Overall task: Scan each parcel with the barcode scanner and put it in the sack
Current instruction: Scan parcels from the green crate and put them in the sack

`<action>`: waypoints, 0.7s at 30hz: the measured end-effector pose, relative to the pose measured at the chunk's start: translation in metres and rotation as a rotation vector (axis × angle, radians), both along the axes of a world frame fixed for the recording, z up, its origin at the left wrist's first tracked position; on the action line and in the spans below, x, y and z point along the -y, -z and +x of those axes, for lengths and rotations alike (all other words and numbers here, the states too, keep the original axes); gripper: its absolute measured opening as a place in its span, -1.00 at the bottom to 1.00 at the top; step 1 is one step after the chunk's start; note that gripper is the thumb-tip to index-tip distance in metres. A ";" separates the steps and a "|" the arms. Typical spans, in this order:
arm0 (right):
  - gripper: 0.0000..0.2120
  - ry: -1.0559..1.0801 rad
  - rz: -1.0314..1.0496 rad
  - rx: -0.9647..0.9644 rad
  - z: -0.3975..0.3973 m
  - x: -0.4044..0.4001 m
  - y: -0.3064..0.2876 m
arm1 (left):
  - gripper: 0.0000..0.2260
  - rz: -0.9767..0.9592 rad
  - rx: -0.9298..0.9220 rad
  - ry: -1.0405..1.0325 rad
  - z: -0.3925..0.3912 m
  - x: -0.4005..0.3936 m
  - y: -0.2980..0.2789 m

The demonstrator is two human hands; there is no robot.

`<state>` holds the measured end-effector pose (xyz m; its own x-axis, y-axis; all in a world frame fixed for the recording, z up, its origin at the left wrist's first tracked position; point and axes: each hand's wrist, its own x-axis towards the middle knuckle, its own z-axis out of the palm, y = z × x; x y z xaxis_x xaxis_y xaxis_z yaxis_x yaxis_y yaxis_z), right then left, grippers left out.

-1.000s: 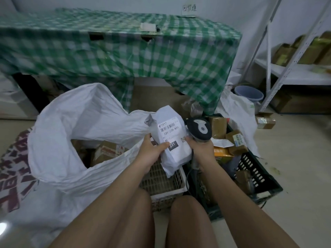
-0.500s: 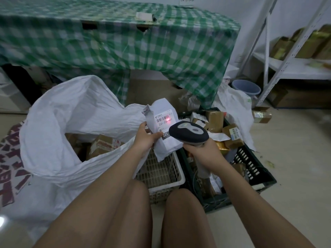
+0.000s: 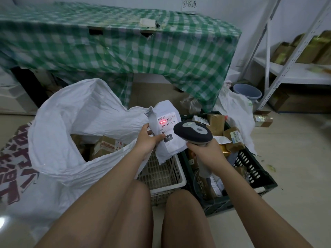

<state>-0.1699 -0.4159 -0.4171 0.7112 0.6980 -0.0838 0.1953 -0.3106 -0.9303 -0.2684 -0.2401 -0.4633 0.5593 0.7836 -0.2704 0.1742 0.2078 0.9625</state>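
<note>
My left hand (image 3: pixel 147 140) grips a white soft parcel (image 3: pixel 165 129) by its left edge and holds it upright above a beige basket. My right hand (image 3: pixel 204 152) grips the handle of a dark barcode scanner (image 3: pixel 192 132), whose head points at the parcel's label. A red scan light glows on the barcode. The big white sack (image 3: pixel 71 126) stands open on the left with brown cardboard parcels (image 3: pixel 107 145) inside. More boxed parcels (image 3: pixel 231 136) lie in a dark green crate (image 3: pixel 250 172) on the right.
A beige plastic basket (image 3: pixel 161 174) sits between sack and crate, near my knees. Behind stands a table under a green checked cloth (image 3: pixel 125 47). At the right are a metal shelf (image 3: pixel 290 72) with boxes, a blue bucket (image 3: pixel 247 92) and a small box (image 3: pixel 262 119) on the floor.
The scanner has swung from upright beside the parcel to aim at its label, and red scan light now shows on the barcode. My left hand still holds the parcel.
</note>
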 end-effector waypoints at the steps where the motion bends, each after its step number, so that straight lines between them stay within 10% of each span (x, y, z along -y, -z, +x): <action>1: -0.93 0.009 0.007 -0.013 -0.001 -0.002 -0.001 | -0.35 0.002 0.001 -0.007 -0.003 -0.001 -0.001; 13: -0.74 0.084 0.114 -0.123 -0.021 -0.068 -0.001 | -0.38 0.436 -0.079 -0.332 -0.085 -0.090 -0.042; 17: -0.67 0.074 0.076 -0.138 -0.026 -0.091 0.008 | -0.32 0.826 -0.660 -0.166 -0.119 -0.127 -0.033; 21: -0.64 0.071 0.040 -0.176 -0.022 -0.092 0.016 | -0.26 0.701 -1.084 0.069 -0.118 -0.124 -0.013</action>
<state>-0.1916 -0.3241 -0.4333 0.7354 0.6521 -0.1843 0.0074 -0.2796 -0.9601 -0.3859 -0.1163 -0.4499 0.3593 0.9204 -0.1543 0.9201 -0.3217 0.2236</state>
